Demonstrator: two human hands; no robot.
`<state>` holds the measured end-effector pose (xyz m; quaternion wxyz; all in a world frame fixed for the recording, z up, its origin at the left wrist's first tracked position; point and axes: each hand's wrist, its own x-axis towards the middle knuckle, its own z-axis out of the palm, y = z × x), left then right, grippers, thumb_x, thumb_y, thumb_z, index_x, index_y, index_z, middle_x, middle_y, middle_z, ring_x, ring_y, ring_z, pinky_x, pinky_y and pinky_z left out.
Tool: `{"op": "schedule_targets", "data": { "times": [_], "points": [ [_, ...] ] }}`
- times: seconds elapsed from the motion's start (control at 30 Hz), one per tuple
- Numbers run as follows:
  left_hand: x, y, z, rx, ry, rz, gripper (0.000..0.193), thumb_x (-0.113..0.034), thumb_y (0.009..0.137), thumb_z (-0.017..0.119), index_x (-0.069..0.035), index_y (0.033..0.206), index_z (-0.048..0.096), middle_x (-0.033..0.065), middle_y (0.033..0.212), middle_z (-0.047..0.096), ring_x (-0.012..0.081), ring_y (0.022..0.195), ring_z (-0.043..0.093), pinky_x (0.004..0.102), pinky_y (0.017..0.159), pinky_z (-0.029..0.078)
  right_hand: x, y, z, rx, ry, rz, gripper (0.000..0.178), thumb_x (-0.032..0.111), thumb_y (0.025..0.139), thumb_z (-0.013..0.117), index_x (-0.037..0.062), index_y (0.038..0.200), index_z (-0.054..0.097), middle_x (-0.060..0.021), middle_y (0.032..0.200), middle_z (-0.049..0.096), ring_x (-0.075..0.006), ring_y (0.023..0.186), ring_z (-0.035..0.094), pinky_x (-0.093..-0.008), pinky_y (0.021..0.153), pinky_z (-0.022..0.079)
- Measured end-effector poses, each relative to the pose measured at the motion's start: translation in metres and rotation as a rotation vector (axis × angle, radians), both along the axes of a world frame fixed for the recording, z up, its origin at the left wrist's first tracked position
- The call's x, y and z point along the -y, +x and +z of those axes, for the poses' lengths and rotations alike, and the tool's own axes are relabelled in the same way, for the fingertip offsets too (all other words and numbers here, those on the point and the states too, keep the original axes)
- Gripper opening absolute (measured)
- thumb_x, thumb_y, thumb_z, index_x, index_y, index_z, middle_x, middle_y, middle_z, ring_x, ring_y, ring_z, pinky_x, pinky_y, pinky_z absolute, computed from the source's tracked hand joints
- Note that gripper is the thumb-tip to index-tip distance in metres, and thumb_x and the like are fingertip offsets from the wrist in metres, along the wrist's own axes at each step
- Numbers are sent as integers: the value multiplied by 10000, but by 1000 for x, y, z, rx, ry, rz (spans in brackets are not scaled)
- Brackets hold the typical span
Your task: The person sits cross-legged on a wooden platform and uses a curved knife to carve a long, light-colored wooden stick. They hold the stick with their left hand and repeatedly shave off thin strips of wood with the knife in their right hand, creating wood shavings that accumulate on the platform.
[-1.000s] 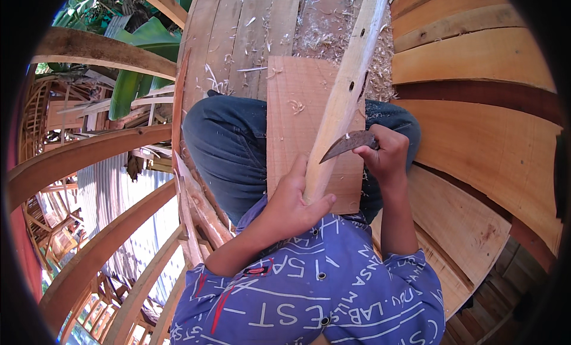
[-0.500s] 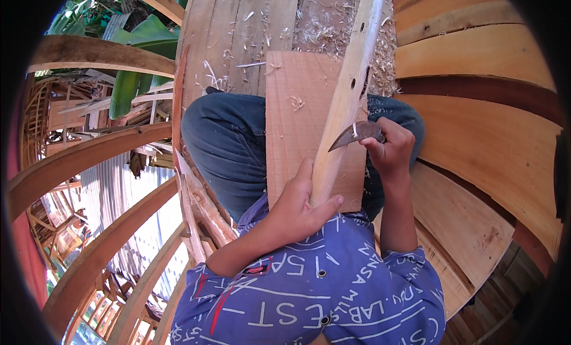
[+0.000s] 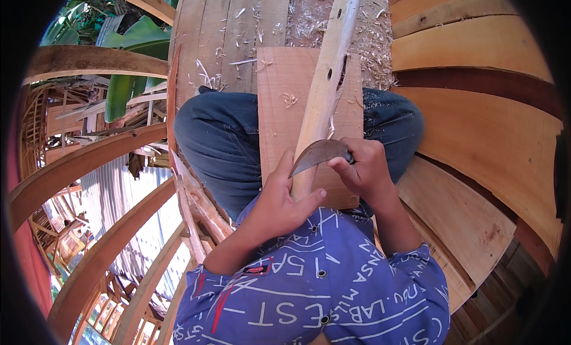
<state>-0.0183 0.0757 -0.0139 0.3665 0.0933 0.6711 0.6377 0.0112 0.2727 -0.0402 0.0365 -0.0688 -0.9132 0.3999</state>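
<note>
We see the left hand (image 3: 279, 205) closed round the near end of a long pale stick (image 3: 324, 89), thumb up its left side, fingers wrapped across the front. The stick runs up and away from the body, leaning slightly right, with several dark holes along it. It lies over a flat board (image 3: 282, 107) resting on the lap, between the knees in dark trousers (image 3: 223, 143).

The right hand (image 3: 366, 169) is clenched on the handle of a curved knife (image 3: 318, 154); the handle itself is hidden inside the fist. The blade arcs leftward across the stick just above the left thumb and appears to touch the wood, though we cannot tell how deep it bites.

Shavings (image 3: 369, 41) lie thick on the planks (image 3: 238, 35) beyond the board, with a few curls on the board itself.

Judgement: the step in hand is paring the stick's near end. The next stroke calls for a firm hold by the left hand and a shallow blade angle, kept clear of the left thumb, which sits just beside the edge.
</note>
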Motion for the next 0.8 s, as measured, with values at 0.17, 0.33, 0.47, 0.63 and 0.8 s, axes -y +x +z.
{"op": "schedule_targets", "data": {
  "times": [0.17, 0.33, 0.47, 0.63, 0.8],
  "points": [
    [-2, -7, 0, 56, 6, -83, 635, -113, 773, 684, 55, 1300, 371, 202, 1124, 563, 212, 1026, 560, 329, 864, 449, -16, -7, -6, -24, 132, -77, 569, 586, 808, 621, 48, 629, 566, -139, 525, 510, -327, 500, 566, -383, 456, 423],
    [-5, 5, -3, -119, 77, -41, 652, -109, 778, 676, 51, 1326, 362, 175, 1146, 547, 214, 1073, 534, 327, 924, 416, -12, -5, -1, -117, 169, 16, 589, 587, 802, 629, 48, 594, 510, -135, 517, 501, -335, 493, 557, -388, 447, 416],
    [-6, -4, 3, 256, -3, -87, 646, -94, 780, 667, 55, 1327, 357, 179, 1167, 533, 208, 1117, 502, 326, 954, 393, -8, -2, -19, -85, 70, -53, 592, 604, 778, 638, 50, 605, 518, -140, 513, 491, -340, 494, 555, -393, 447, 415],
    [-1, -5, -1, 207, 17, -59, 622, -72, 778, 659, 57, 1309, 360, 177, 1141, 543, 207, 1093, 514, 324, 934, 408, -26, -17, -15, -89, 192, -95, 579, 579, 803, 627, 38, 617, 536, -148, 540, 522, -338, 530, 574, -378, 459, 424],
    [0, -1, -1, 90, -25, -47, 623, -76, 773, 661, 63, 1295, 349, 198, 1064, 574, 222, 1005, 563, 331, 864, 448, -19, -14, -16, -78, 87, -3, 562, 557, 827, 615, 28, 642, 570, -148, 563, 532, -345, 543, 576, -377, 474, 431]
  ]
}}
